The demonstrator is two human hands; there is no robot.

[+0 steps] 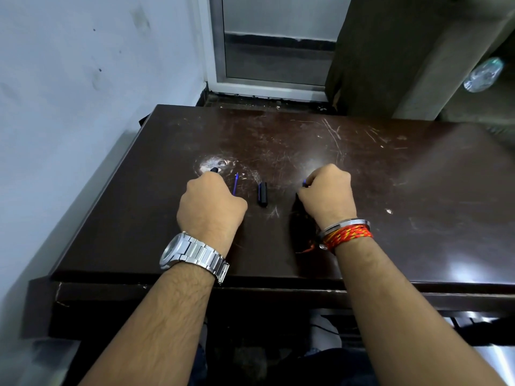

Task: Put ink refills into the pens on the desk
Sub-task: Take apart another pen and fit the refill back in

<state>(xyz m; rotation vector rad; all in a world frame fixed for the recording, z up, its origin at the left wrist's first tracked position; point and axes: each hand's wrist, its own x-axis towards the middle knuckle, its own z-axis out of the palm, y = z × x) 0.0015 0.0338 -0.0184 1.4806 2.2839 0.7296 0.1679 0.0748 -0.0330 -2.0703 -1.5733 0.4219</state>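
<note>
My left hand [210, 203] rests fisted on the dark desk [418, 190] and grips a black pen, whose tip [214, 170] sticks out beyond the knuckles. A thin blue ink refill [235, 184] lies just right of that hand. A short black pen part [262, 194] lies between my hands. My right hand [327, 195] is closed on a small blue piece [304, 183], mostly hidden in the fingers; it looks like a refill end.
The desk stands against a pale wall [83, 107] on the left. A window frame [267, 87] is beyond the far edge, and a dark curtain [370, 51] hangs at the back right. A scuffed white patch [211, 162] marks the desk top.
</note>
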